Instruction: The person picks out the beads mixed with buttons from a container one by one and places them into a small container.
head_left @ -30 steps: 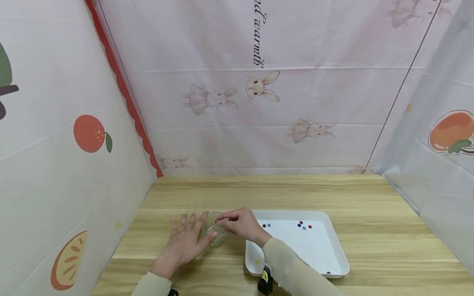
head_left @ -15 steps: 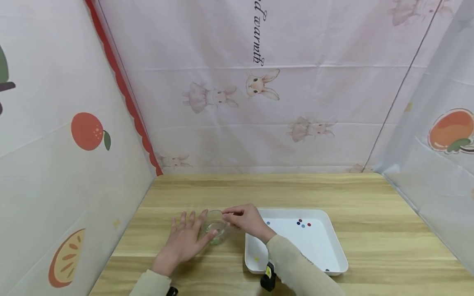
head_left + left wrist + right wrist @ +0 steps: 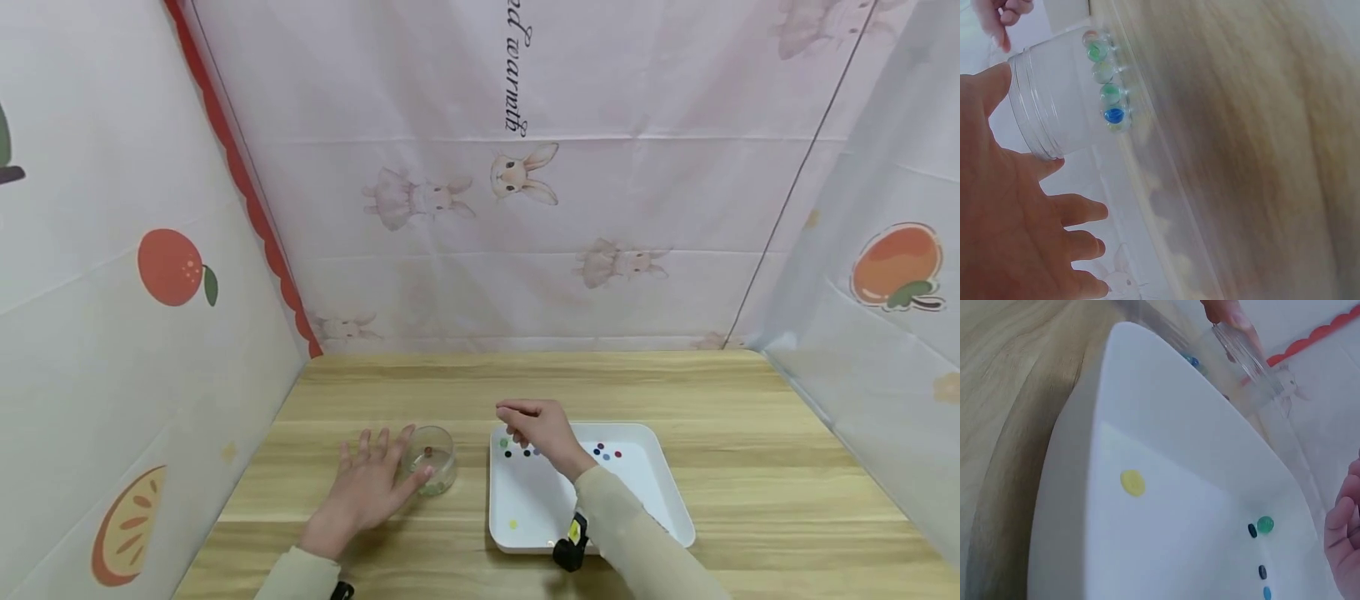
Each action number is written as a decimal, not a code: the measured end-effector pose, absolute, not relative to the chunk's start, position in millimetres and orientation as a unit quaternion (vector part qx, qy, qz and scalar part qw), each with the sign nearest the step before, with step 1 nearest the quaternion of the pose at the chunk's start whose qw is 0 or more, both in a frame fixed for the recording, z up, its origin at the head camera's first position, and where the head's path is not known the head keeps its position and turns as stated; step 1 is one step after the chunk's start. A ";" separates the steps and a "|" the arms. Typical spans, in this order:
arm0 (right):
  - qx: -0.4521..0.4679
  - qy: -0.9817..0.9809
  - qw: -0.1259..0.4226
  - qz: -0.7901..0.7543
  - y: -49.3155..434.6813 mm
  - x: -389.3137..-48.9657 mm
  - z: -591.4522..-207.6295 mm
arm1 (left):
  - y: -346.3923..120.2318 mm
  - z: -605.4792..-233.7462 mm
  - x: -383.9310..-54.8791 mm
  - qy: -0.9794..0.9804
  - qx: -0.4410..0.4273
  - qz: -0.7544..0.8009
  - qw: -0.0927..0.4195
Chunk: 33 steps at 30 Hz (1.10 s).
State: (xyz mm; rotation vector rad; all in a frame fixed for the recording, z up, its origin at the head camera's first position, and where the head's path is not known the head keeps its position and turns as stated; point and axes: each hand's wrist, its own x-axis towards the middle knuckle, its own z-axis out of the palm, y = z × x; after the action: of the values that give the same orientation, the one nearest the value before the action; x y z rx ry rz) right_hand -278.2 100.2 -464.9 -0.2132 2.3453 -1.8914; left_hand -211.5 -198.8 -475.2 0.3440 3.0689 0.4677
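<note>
On the left of the table stands a clear jar (image 3: 442,468) with several glass marbles (image 3: 1110,94) in its bottom, green, blue and brownish. My left hand (image 3: 367,493) rests against it, thumb and forefinger at opposite sides of the rim and the other fingers spread straight. My right hand (image 3: 542,433) hovers over the back left of the white tray (image 3: 525,543), its thumb and forefinger tips together and the other fingers curled. Nothing shows between those tips. Below it in the tray lie a green marble (image 3: 1265,524) and small dark flat discs (image 3: 1252,530).
A yellow disc (image 3: 513,524) lies near the tray's front left corner. Towards the tray's back sits a cluster of red, dark and blue discs (image 3: 606,457). Printed cloth walls (image 3: 465,275) enclose the wooden table (image 3: 360,383) at the back and sides.
My right hand has moved away from the jar's mouth, rightward to above the tray; the dark thing it held there no longer shows. The left hand has stayed at the jar.
</note>
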 end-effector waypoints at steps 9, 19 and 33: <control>-0.033 0.767 0.081 -0.636 106.5 -278.4 -473.4 | -200.9 -477.6 -209.7 0.982 0.108 0.153 0.006; 0.013 0.780 0.133 -0.611 103.2 -281.2 -491.6 | -200.7 -476.5 -210.4 0.983 0.107 0.150 0.008; 0.015 0.823 0.117 -0.556 98.3 -275.3 -500.4 | -199.2 -472.8 -210.7 0.983 0.107 0.151 0.014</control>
State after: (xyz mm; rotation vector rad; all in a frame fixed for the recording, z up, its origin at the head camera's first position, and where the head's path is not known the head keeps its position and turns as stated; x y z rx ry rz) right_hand -275.3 98.3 -500.4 0.0430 2.4076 -1.6270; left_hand -210.7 -199.2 -472.8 0.3319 3.0595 0.4696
